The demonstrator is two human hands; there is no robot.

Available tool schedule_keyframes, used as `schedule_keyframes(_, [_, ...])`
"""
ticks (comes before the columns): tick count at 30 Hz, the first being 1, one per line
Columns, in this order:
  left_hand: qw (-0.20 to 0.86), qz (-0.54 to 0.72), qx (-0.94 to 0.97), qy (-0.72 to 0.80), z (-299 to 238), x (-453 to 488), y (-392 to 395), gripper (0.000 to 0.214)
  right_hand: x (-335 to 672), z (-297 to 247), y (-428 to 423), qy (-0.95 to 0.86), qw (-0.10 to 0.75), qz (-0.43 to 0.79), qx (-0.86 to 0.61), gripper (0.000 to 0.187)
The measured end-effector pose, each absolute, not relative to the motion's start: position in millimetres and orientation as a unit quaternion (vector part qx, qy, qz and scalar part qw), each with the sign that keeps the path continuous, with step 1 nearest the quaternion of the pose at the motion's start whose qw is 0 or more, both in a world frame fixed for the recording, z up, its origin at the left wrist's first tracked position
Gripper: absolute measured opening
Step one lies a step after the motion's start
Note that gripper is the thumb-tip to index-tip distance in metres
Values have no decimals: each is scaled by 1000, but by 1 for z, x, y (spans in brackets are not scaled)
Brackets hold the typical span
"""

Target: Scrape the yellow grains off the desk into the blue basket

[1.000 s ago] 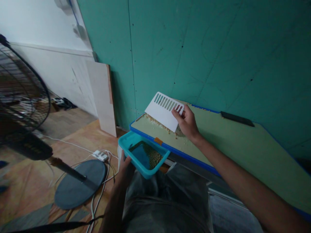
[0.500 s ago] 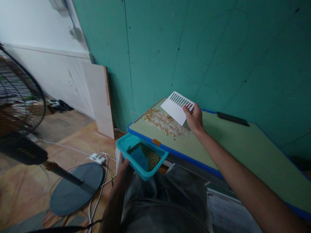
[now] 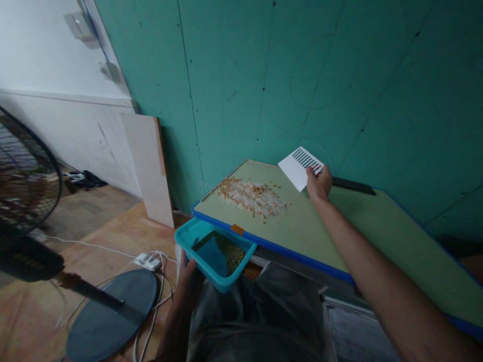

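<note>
My left hand (image 3: 189, 274) grips the near left rim of a turquoise plastic basin (image 3: 222, 284), held just below the table's front edge. Inside the basin lie small greenish beans (image 3: 234, 257), heaped toward its right side. My right hand (image 3: 319, 183) is closed on the slotted end of a flat white plastic scraper (image 3: 295, 171), raised over the back of the table. Left of the scraper, white grains like rice (image 3: 269, 201) are spread on the tabletop, mixed with yellow beans (image 3: 229, 187). The grains and the scraper are apart.
The pale green table (image 3: 320, 236) has a blue edge with orange tape (image 3: 237, 230) at the front. A dark bar (image 3: 353, 186) lies along its back edge against the green wall (image 3: 234, 75). On the left stand a fan (image 3: 30, 201) and a power strip (image 3: 147, 261) with loose cables.
My right hand has moved the scraper to the right and back, away from the grains, uncovering more of them. My left hand still holds the basin by the table edge. The view has shifted slightly.
</note>
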State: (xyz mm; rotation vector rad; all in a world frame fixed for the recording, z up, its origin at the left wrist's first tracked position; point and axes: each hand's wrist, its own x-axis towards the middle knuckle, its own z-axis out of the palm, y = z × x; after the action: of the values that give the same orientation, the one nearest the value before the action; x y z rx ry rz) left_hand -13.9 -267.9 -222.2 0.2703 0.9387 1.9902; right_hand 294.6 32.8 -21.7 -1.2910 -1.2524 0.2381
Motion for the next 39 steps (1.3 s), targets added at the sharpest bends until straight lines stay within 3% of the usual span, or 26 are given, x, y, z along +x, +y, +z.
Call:
schedule_keyframes(8, [457, 793, 101, 390, -228, -21, -264, 102, 325, -16, 20, -491, 546, -7, -679, 28])
schedule_keyframes(15, [444, 794, 127, 395, -226, -16, -268, 94, 334, -14, 16, -477, 559, -36, -678, 26])
schedule_keyframes(27, [446, 799, 163, 368, -209, -3, -279, 98, 338, -7, 8, -398, 547, -36, -736, 30])
schedule_keyframes(39, [438, 798, 113, 398, -227, -18, -265, 94, 343, -18, 29, -483, 538, -3, -691, 31])
